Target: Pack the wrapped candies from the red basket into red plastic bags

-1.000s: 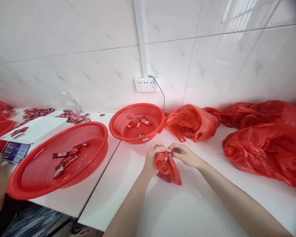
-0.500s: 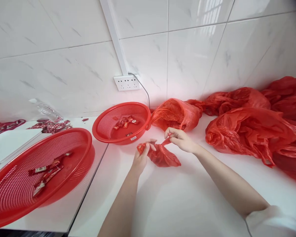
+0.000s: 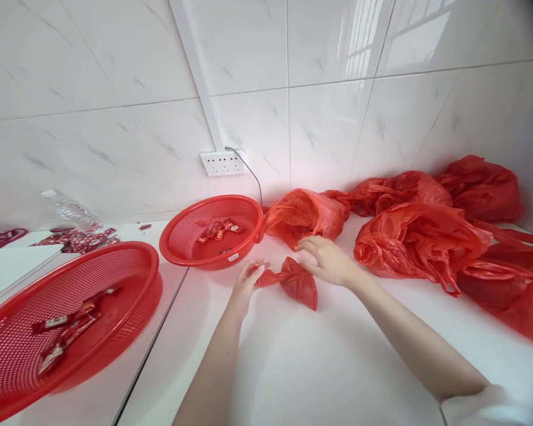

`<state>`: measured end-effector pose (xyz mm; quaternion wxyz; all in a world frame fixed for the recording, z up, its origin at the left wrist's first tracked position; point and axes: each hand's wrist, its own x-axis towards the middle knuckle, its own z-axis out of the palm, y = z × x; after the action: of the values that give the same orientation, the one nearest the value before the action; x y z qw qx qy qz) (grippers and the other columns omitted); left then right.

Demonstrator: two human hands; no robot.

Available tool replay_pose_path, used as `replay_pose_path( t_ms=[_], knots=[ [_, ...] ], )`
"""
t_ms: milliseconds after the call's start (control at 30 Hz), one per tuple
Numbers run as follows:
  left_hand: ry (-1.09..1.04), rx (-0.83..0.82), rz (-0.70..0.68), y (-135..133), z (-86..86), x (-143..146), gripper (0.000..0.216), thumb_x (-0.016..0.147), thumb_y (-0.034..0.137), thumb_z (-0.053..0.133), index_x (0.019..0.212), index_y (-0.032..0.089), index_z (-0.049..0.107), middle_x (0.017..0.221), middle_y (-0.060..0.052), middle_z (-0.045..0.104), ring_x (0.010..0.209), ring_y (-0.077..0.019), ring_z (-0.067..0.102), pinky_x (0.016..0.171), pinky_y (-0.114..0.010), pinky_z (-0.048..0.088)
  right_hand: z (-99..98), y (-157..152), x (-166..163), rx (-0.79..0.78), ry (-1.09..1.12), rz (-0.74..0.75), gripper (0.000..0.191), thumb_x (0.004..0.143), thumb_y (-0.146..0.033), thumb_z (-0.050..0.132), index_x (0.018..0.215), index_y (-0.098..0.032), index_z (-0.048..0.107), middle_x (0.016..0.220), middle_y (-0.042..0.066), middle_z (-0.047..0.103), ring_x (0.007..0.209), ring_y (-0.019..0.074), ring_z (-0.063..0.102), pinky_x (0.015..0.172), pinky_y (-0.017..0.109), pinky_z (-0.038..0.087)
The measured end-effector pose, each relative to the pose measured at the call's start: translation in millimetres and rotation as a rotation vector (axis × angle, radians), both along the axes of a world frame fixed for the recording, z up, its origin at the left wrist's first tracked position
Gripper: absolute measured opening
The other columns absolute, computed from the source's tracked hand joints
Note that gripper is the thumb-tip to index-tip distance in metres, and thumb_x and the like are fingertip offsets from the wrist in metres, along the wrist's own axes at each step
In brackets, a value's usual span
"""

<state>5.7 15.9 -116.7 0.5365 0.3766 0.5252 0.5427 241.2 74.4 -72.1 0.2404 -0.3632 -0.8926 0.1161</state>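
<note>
A small red plastic bag (image 3: 299,285), gathered and twisted near its middle, sits just above the white tabletop in front of me. My left hand (image 3: 245,283) pinches its left end between thumb and fingers. Close behind the bag's right side is my right hand (image 3: 326,260), its fingers loosely bent and apart from the thumb, with no bag visible between them. Whether its palm side touches the bag is hidden. Beyond my right fingertips lies a larger open red plastic bag (image 3: 308,213).
A round red basket (image 3: 177,260) holds several small wrapped packets (image 3: 217,229). The larger red basket (image 3: 146,260) at left has several red packets too. Crumpled red bags (image 3: 420,236) lie at right. A clear bottle (image 3: 73,212) and socket panel (image 3: 222,164) are at the back.
My right hand no longer pulls out the bag's thin end and has moved slightly away. The bag hangs narrower and more pinched in the middle. The camera view has shifted a little.
</note>
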Motion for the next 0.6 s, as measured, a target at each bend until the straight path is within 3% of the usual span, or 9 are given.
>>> replay_pose_path(
  t_ms=[133,267,367,467,600],
  knots=[
    [0.003,-0.062,0.056,7,-15.2,1,0.05,0.068,0.053,0.073,0.101,0.016,0.064,0.109,-0.013,0.069,0.103,-0.029,0.065,0.084,-0.042,0.051,-31.4,-19,-30,-0.078,-0.071,0.021,0.065,0.085,-0.052,0.057,0.139,-0.017,0.044,0.147,0.019,0.039,0.134,0.0346,0.037,0.107,0.053,0.029],
    [0.028,-0.057,0.062,10,-26.2,-3,0.045,0.065,0.049,0.075,0.091,0.013,0.066,0.097,-0.013,0.071,0.094,-0.0264,0.067,0.081,-0.037,0.053,-58.1,-36,-34,-0.138,-0.157,0.025,0.072,0.086,-0.05,0.057,0.148,-0.023,0.033,0.154,0.018,0.029,0.136,0.0376,0.033,0.103,0.055,0.035],
    [0.027,-0.065,0.057,12,-30.6,-7,0.04,0.067,0.045,0.074,0.091,0.014,0.065,0.093,-0.011,0.071,0.086,-0.0225,0.069,0.08,-0.034,0.053,-62.4,-53,-22,-0.018,-0.185,0.136,0.061,0.088,-0.047,0.058,0.143,-0.029,0.041,0.153,0.011,0.033,0.132,0.0356,0.037,0.103,0.052,0.036],
    [0.026,-0.081,0.047,13,-33.4,-10,0.038,0.069,0.044,0.072,0.092,0.015,0.064,0.093,-0.01,0.07,0.084,-0.0198,0.069,0.079,-0.031,0.053,-57.4,-72,-1,0.056,-0.203,0.153,0.041,0.096,-0.039,0.047,0.136,-0.031,0.05,0.146,0.008,0.046,0.122,0.0305,0.048,0.096,0.048,0.043],
    [0.06,-0.082,0.024,17,-35.3,-11,0.043,0.065,0.045,0.076,0.092,0.014,0.065,0.091,-0.009,0.07,0.083,-0.0176,0.067,0.077,-0.028,0.053,-46.6,-97,47,-0.054,-0.121,0.136,0.04,0.098,-0.03,0.04,0.138,-0.032,0.046,0.131,0.006,0.059,0.11,0.0221,0.059,0.093,0.039,0.046]
  ],
)
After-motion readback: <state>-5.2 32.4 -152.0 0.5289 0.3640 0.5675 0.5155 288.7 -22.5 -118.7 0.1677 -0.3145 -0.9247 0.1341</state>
